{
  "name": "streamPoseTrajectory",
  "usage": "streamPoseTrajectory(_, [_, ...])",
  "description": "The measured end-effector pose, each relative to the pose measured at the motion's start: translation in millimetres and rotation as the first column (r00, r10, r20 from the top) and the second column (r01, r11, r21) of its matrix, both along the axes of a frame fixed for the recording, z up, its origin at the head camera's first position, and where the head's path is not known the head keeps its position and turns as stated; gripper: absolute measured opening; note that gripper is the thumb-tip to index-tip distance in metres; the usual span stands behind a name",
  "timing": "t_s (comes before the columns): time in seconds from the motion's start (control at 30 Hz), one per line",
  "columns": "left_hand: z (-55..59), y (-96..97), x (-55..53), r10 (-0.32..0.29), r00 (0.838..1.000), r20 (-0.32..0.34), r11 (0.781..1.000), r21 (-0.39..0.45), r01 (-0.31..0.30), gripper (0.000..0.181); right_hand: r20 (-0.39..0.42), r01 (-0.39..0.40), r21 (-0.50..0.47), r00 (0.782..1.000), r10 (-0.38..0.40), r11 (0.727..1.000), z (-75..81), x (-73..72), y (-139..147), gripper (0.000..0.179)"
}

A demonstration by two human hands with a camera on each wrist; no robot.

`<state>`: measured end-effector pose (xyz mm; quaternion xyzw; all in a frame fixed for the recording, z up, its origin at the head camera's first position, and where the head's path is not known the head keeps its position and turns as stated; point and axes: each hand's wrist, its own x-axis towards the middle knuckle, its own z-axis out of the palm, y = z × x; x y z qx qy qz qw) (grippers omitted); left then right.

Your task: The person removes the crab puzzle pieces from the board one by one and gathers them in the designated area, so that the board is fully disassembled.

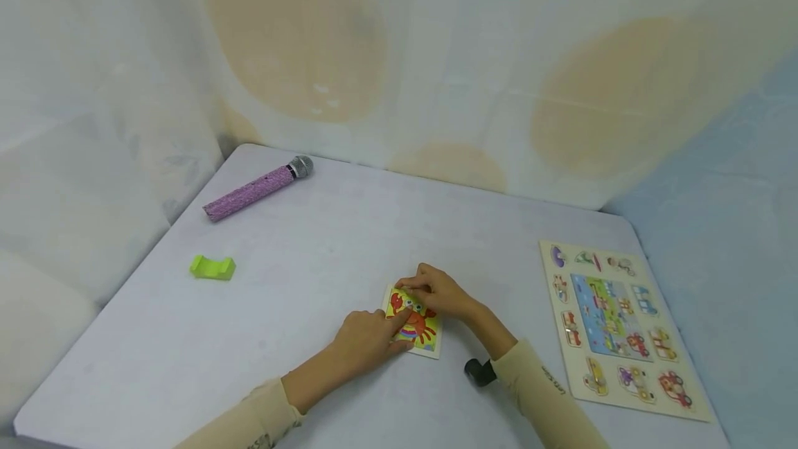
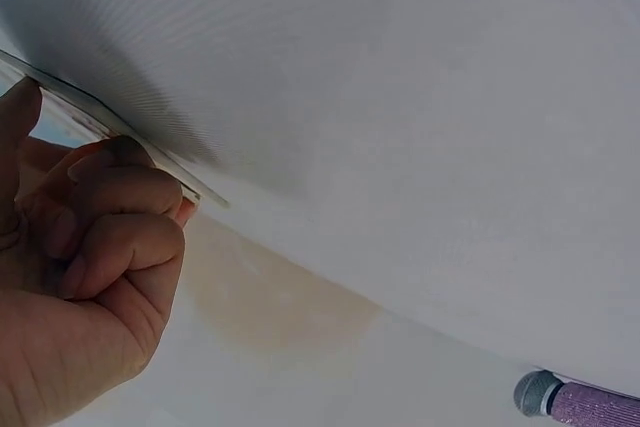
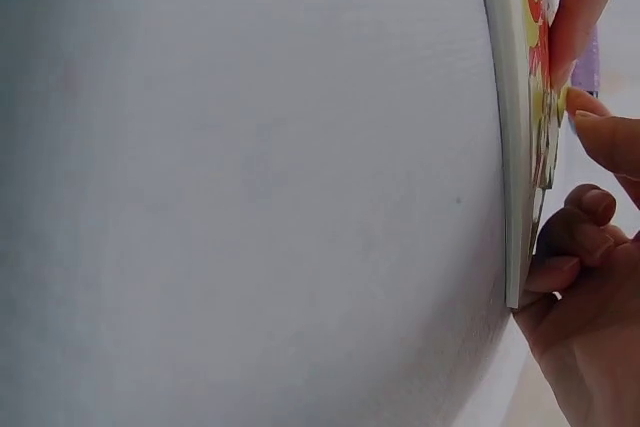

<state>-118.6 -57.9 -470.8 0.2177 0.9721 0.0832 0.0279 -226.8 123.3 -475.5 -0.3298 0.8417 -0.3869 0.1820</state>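
A small crab jigsaw puzzle (image 1: 419, 331), red on yellow within a pale board, lies flat near the middle of the table. My left hand (image 1: 368, 341) presses its straight index finger on the crab. Its thumb touches the board's lower left part, while the other fingers curl beneath the palm, as the left wrist view shows. From the upper right, my right hand (image 1: 439, 291) reaches over the top of the puzzle. In the right wrist view its thumb and index finger pinch the edge of a slightly raised puzzle piece (image 3: 548, 147), partly hidden by the fingers.
To the right lies a wooden picture puzzle board (image 1: 561, 359) with vehicle pieces. A black object (image 1: 479, 373) sits partly under the right forearm. Far left are a purple glittery microphone (image 1: 252, 192) and a lime-green block (image 1: 213, 268). Fabric walls stand behind the white table (image 1: 299, 262).
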Motion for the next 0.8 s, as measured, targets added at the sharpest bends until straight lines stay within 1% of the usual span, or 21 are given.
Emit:
streamPoseTrajectory(0.17, [3.6, 0.3, -0.5, 0.007, 1.000, 0.002, 1.000, 0.005, -0.007, 0.055, 0.003, -0.025, -0.047, 1.000, 0.025, 0.999, 1.8, 1.9, 1, 0.028])
streamPoseTrajectory(0.33, [3.0, -0.8, -2.3, -0.009, 1.000, 0.002, 1.000, -0.007, 0.009, 0.056, 0.039, -0.015, -0.076, 0.999, 0.018, 0.997, 5.3, 6.2, 4, 0.028])
streamPoseTrajectory(0.43, [1.1, -1.4, -3.3, -0.016, 1.000, -0.014, 1.000, -0.024, 0.016, 0.056, 0.043, -0.009, -0.062, 0.999, 0.012, 0.998, 5.7, 5.8, 4, 0.027])
streamPoseTrajectory(0.57, [-0.8, -4.1, -3.7, -0.025, 0.998, -0.056, 0.999, -0.049, 0.022, 0.055, 0.049, -0.002, -0.038, 0.999, 0.003, 0.999, 4.1, 3.1, 5, 0.029])
streamPoseTrajectory(0.63, [-1.2, -8.1, -2.5, -0.035, 0.997, -0.067, 0.999, -0.040, 0.032, 0.054, 0.053, 0.005, -0.023, 0.999, -0.004, 1.000, 4.0, 2.5, 4, 0.030])
streamPoseTrajectory(0.7, [-0.6, -14.8, 0.2, -0.038, 0.997, -0.063, 0.999, -0.017, 0.037, 0.052, 0.050, 0.012, 0.001, 0.999, -0.012, 1.000, 3.1, 2.1, 4, 0.031])
streamPoseTrajectory(0.8, [-0.3, -28.2, 3.5, -0.015, 0.999, -0.047, 1.000, 0.020, 0.016, 0.048, 0.040, 0.029, 0.028, 0.999, -0.030, 0.999, 1.3, 1.8, 4, 0.031])
